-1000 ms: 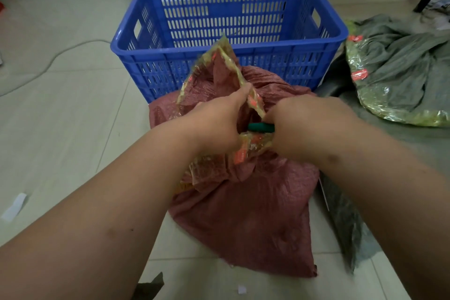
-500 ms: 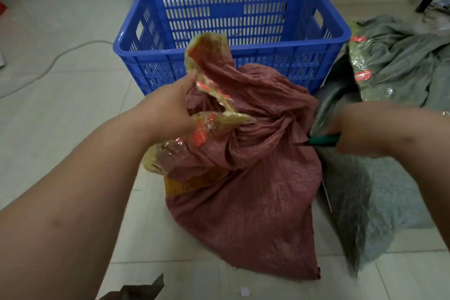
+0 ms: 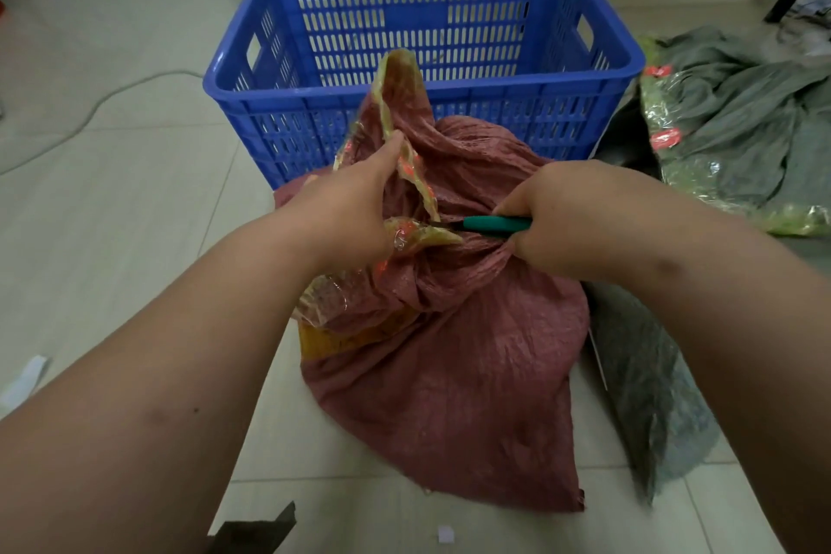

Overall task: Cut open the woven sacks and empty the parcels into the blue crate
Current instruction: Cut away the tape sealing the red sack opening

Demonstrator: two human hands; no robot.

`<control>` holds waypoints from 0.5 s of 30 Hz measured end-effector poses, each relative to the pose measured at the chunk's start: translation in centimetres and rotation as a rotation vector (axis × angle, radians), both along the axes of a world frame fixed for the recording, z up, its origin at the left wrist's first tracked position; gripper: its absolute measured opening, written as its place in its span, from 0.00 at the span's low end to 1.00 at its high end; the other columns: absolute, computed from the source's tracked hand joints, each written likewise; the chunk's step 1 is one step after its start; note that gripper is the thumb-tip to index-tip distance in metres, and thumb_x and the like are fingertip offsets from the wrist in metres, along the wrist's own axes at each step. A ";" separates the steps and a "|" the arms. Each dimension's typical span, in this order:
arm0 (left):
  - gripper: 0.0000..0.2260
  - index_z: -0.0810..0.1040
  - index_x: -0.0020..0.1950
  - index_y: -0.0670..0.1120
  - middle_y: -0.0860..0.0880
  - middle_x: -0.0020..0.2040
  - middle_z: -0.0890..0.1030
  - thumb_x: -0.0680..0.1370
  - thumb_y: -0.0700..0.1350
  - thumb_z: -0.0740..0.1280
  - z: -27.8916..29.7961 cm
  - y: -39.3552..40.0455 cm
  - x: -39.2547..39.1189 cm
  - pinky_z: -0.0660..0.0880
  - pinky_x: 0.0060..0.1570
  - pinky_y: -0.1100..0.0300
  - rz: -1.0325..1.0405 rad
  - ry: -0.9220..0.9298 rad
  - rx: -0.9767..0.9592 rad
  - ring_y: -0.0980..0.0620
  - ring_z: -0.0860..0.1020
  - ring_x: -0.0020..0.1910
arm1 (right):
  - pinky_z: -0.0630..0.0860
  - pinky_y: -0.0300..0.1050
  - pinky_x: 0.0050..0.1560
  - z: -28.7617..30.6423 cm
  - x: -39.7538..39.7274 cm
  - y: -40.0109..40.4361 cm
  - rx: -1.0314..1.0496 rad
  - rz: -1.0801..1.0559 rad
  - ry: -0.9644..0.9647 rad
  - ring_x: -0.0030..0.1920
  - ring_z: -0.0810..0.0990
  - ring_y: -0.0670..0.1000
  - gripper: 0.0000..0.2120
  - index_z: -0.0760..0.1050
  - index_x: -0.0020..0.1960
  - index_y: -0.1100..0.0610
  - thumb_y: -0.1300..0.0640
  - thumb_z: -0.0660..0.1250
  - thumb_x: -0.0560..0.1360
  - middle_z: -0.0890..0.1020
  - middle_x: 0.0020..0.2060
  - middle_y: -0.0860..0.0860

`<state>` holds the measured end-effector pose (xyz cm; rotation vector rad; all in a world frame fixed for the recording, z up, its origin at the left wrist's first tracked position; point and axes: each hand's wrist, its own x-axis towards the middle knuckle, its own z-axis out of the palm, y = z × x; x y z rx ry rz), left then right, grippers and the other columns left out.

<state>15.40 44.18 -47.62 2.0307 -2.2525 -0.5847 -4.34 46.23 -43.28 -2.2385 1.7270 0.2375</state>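
Note:
A red woven sack (image 3: 449, 364) stands on the floor in front of the blue crate (image 3: 431, 99). Its gathered top is wrapped in clear tape with orange marks (image 3: 404, 112). My left hand (image 3: 346, 211) grips that taped neck and holds it up. My right hand (image 3: 580, 216) is closed around a green-handled cutter (image 3: 494, 224), whose tip touches the taped neck just right of my left hand. The blade itself is too small to make out. No parcels show in the part of the crate I can see.
Grey-green woven sacks lie to the right: one flat beside the red sack (image 3: 647, 378), another crumpled with tape further back (image 3: 737, 135). A cable (image 3: 90, 112) runs over the tiles at left. Paper scraps (image 3: 22, 378) and a dark cardboard piece (image 3: 256, 531) lie near me.
My right hand swung out to the right with the cutter, then came back in to the taped neck. My left hand shifted its grip on the sack's top and kept hold of it.

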 end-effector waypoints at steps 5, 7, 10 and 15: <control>0.48 0.40 0.79 0.59 0.52 0.49 0.78 0.72 0.40 0.70 0.4 -0.1 -1.7 0.78 0.41 0.51 0.007 0.114 0.015 0.50 0.78 0.41 | 0.80 0.51 0.46 -1.5 0.7 -0.1 -0.030 -0.057 -0.021 0.44 0.79 0.54 0.16 0.79 0.57 0.42 0.52 0.62 0.72 0.80 0.44 0.48; 0.48 0.41 0.80 0.59 0.52 0.43 0.77 0.72 0.39 0.70 0.5 0.0 -2.0 0.75 0.35 0.54 0.029 0.187 0.038 0.51 0.77 0.38 | 0.79 0.51 0.46 -2.1 0.6 -0.1 -0.041 -0.085 -0.055 0.45 0.79 0.55 0.17 0.79 0.57 0.41 0.51 0.62 0.71 0.80 0.45 0.48; 0.47 0.44 0.80 0.57 0.56 0.36 0.71 0.72 0.41 0.72 0.4 0.0 -1.8 0.67 0.28 0.67 0.067 0.297 0.040 0.58 0.72 0.32 | 0.77 0.49 0.44 -2.9 0.3 -0.1 -0.048 -0.097 -0.082 0.45 0.78 0.54 0.14 0.78 0.57 0.40 0.51 0.63 0.73 0.79 0.43 0.47; 0.48 0.43 0.80 0.58 0.52 0.43 0.74 0.71 0.38 0.70 0.2 -0.4 -0.6 0.78 0.31 0.52 0.157 0.250 0.024 0.49 0.78 0.34 | 0.79 0.52 0.49 -3.1 0.0 -0.2 0.005 -0.101 -0.035 0.47 0.79 0.55 0.15 0.78 0.58 0.40 0.50 0.63 0.73 0.80 0.46 0.47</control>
